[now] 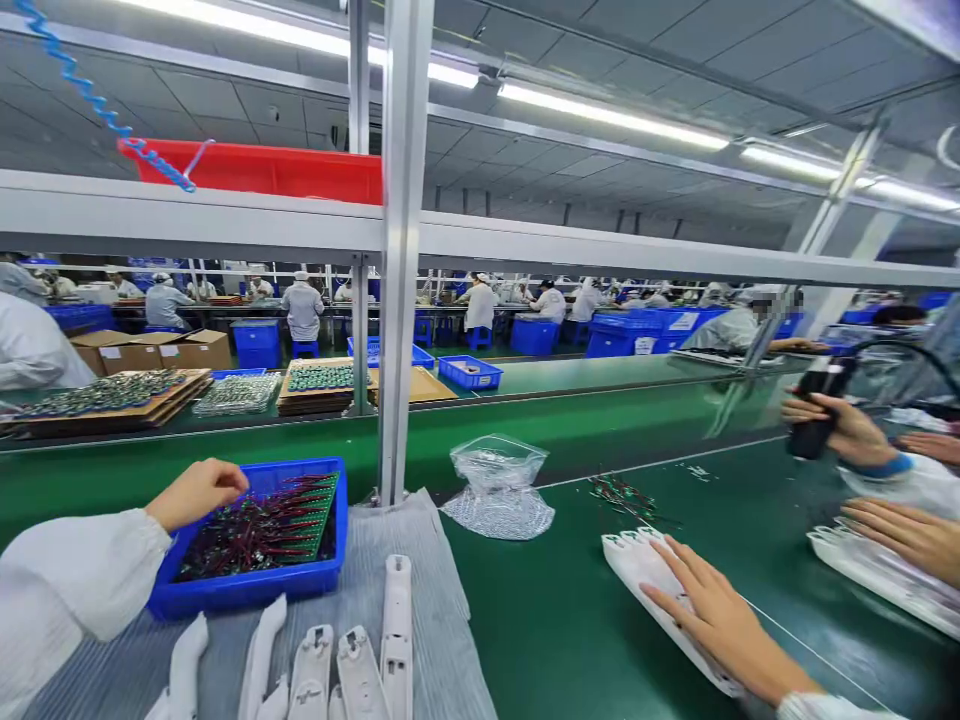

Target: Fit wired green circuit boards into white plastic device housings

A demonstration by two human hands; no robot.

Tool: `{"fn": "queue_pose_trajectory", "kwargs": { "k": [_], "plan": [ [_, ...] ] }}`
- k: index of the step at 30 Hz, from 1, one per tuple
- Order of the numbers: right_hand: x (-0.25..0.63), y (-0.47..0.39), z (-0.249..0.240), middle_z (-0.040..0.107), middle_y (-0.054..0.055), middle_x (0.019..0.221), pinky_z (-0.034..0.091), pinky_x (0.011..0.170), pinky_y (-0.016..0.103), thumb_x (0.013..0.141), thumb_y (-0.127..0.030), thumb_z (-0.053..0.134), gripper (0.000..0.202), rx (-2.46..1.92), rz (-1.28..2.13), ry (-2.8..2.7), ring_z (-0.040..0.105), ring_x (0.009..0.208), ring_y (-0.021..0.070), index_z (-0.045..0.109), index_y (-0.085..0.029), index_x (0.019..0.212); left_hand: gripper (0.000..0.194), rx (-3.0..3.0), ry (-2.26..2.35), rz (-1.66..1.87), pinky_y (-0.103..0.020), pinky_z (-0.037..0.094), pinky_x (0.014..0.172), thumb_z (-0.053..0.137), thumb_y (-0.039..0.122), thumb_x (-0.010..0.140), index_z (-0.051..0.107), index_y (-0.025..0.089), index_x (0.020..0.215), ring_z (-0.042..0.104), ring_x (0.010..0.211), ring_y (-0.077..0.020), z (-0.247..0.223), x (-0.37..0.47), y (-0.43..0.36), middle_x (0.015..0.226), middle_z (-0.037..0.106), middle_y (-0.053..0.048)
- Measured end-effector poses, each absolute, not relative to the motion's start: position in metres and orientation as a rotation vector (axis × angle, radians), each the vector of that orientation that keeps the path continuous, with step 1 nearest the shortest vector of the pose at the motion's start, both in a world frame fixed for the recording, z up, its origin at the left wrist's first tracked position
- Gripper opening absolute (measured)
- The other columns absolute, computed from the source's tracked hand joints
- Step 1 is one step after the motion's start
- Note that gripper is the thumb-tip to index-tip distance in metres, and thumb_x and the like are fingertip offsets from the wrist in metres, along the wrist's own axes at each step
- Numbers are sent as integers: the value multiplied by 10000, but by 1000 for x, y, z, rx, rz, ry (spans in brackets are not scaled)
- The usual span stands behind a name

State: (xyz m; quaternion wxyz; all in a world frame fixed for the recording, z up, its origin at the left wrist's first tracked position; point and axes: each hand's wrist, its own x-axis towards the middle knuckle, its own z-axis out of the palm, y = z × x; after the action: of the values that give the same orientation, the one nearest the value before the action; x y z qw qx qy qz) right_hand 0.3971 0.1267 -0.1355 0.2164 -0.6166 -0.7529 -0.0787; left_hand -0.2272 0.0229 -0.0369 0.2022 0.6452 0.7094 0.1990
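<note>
Blue plastic walls enclose the shallow rectangular bin at your left, where a tangle of dark red wires lies beside a green circuit-board strip with wires fanning off it. Your left hand is over the bin's far left edge, fingers curled inward and nearly together; whether the tips pinch a wire or just touch the tangle, you cannot tell from this angle. To take a piece well, grip it by its board rather than its lead and lift slowly, since the wires look likely to snag one another.

Your right hand lies palm down, fingers long and slightly spread, resting on a close-set row of slim white plastic housings on the green desk. It grasps nothing. A light, even pressure would steady the row; pushing sideways could skew the housings. A small heap of red-and-green wired pieces lies just beyond the row's far end.

Mind your right side: a co-worker's hand holds a black handheld device near there, so tuck that elbow in.
</note>
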Motion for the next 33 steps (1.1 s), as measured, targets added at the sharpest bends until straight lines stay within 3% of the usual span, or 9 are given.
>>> {"fn": "queue_pose_trajectory", "kwargs": {
  "k": [2, 5, 7, 11, 16, 24, 29, 33],
  "plan": [
    [371, 124, -123, 437, 129, 1243, 369, 932, 451, 720, -570, 379, 557, -1593, -108, -2119, 419, 1130, 289, 508, -176, 1092, 130, 1812, 2092, 429, -374, 410, 811, 532, 196, 734, 577, 103, 813, 567, 835, -190, -62, -253, 17, 840, 618, -51],
    [303, 103, -95, 471, 123, 1187, 460, 832, 374, 779, -467, 373, 365, -1428, 152, -2229, 532, 996, 245, 584, -193, 892, 303, 1879, 2147, 271, -460, 335, 917, 579, 236, 741, 524, 128, 1019, 448, 1075, -235, -98, -256, 20, 1141, 508, -85],
    [247, 82, -80, 491, 98, 1165, 448, 843, 351, 796, -370, 399, 260, -1212, 223, -2381, 526, 1006, 223, 585, -209, 881, 350, 1915, 2157, 202, -487, 316, 930, 565, 257, 758, 492, 141, 1079, 417, 1108, -249, -114, -249, 27, 1193, 464, -90],
    [149, 39, -73, 501, 89, 1151, 451, 805, 317, 783, -182, 407, 184, -756, 337, -2631, 549, 950, 189, 564, -197, 877, 323, 1934, 2181, 163, -452, 391, 864, 526, 278, 788, 488, 140, 1077, 498, 998, -219, -122, -247, 37, 1104, 517, -81],
    [85, 21, -102, 567, 61, 1037, 452, 717, 335, 745, -147, 443, 151, -525, 392, -2518, 566, 834, 194, 567, -201, 812, 228, 1938, 2192, 152, -389, 446, 785, 511, 287, 800, 546, 132, 963, 553, 872, -177, -112, -255, 34, 950, 581, -50],
    [82, 48, -144, 563, 78, 824, 455, 665, 282, 812, -181, 354, 206, -731, 495, -2043, 553, 758, 159, 524, -167, 697, 206, 1953, 2141, 225, -361, 461, 744, 527, 291, 787, 578, 112, 874, 567, 821, -173, -87, -261, 28, 883, 600, -28],
    [84, 52, -145, 566, 63, 800, 446, 698, 302, 808, -210, 404, 179, -785, 564, -1926, 545, 774, 169, 538, -179, 694, 212, 1901, 2180, 359, -360, 457, 744, 523, 291, 789, 574, 112, 891, 561, 828, -182, -56, -267, 28, 885, 594, -26],
    [84, 49, -144, 557, 58, 781, 442, 696, 311, 797, -201, 419, 174, -784, 595, -1911, 540, 767, 173, 517, -185, 655, 216, 1864, 2145, 420, -312, 472, 654, 524, 302, 787, 574, 106, 861, 566, 717, -153, -36, -256, 30, 794, 588, -7]
  ]
}}
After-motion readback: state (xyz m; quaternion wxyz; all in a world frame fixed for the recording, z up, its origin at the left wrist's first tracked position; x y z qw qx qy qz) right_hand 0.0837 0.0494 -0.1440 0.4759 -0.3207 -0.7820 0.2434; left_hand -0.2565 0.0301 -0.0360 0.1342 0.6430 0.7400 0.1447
